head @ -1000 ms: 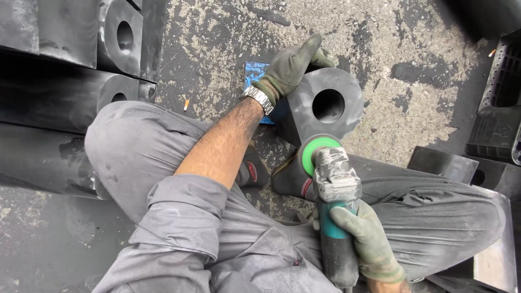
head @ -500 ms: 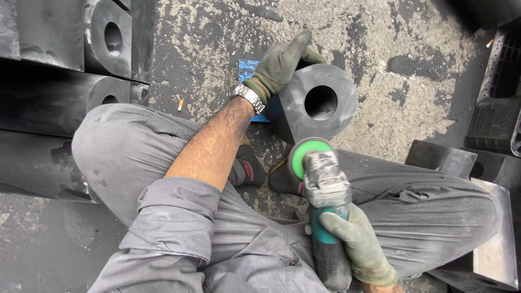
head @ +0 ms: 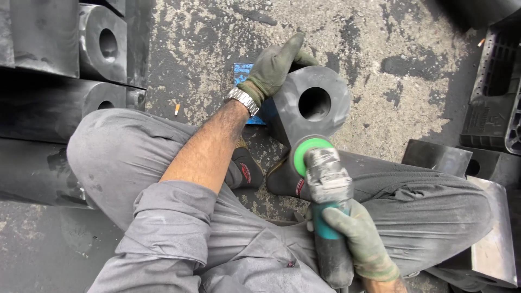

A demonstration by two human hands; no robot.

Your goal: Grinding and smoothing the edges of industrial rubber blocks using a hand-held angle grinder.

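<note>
A dark grey block [head: 331,111] with a round hole through it stands on the ground in front of me. My left hand [head: 274,65], in a green glove with a metal watch at the wrist, grips the block's upper left side. My right hand [head: 361,244], also gloved, holds the handle of an angle grinder [head: 325,184]. The grinder's green disc [head: 305,151] meets the block's lower front edge. I am sitting with my knees bent and my shoes close under the block.
More dark blocks with holes [head: 103,43] are stacked at the left. A black plastic crate [head: 496,108] and further dark blocks [head: 437,157] lie at the right. A blue flat piece [head: 244,73] sits under my left hand. The ground is rough, stained concrete.
The view has shifted slightly; the block, my left hand and the grinder sit a little higher and more to the left. The disc stays against the block's lower edge.
</note>
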